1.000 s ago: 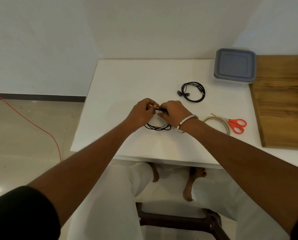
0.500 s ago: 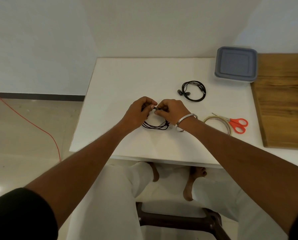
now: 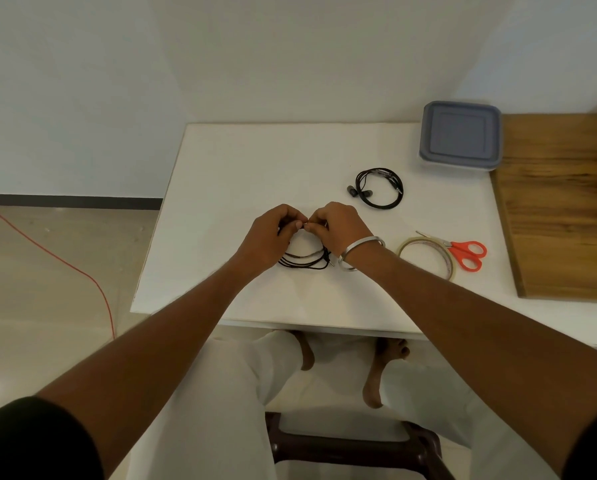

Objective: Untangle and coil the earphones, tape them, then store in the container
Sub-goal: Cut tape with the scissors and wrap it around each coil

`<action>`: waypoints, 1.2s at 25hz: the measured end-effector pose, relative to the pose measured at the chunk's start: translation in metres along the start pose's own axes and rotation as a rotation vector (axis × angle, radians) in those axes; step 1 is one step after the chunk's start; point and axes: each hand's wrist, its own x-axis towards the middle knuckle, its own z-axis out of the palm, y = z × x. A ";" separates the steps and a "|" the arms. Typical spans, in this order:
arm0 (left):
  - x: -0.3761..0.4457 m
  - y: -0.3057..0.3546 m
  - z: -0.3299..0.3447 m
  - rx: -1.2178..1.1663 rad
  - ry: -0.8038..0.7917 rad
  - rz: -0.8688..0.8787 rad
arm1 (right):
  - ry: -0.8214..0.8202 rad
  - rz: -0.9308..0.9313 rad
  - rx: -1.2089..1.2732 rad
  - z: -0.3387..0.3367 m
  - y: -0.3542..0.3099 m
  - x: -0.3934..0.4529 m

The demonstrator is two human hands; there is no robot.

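Black earphones [image 3: 305, 260] lie coiled in loops on the white table [image 3: 241, 168], partly hidden under my hands. My left hand [image 3: 272, 233] and my right hand [image 3: 335, 226] meet above the coil, fingertips together, each pinching the top of the cable. A second coiled pair of black earphones [image 3: 380, 187] lies further back. A roll of clear tape [image 3: 426, 258] sits to the right of my right wrist. The lidded grey container [image 3: 460, 135] stands at the back right corner.
Red-handled scissors [image 3: 465, 254] lie against the tape roll. A wooden board [image 3: 563, 209] covers the table's right side. An orange cable [image 3: 65, 258] runs across the floor on the left. My legs and a dark stool [image 3: 352, 445] are below the table edge.
Both hands stayed on the coil and shifted slightly to the left while working the cable at its top. Nothing else on the table moved.
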 end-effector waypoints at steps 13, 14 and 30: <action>0.028 0.030 0.013 0.323 0.211 -0.030 | 0.223 -0.131 -0.235 -0.025 0.030 -0.001; 0.034 0.036 0.018 0.350 0.210 -0.023 | 0.238 -0.113 -0.255 -0.031 0.037 0.001; 0.117 0.075 0.080 0.385 0.058 0.028 | 0.353 0.227 -0.113 -0.077 0.089 0.026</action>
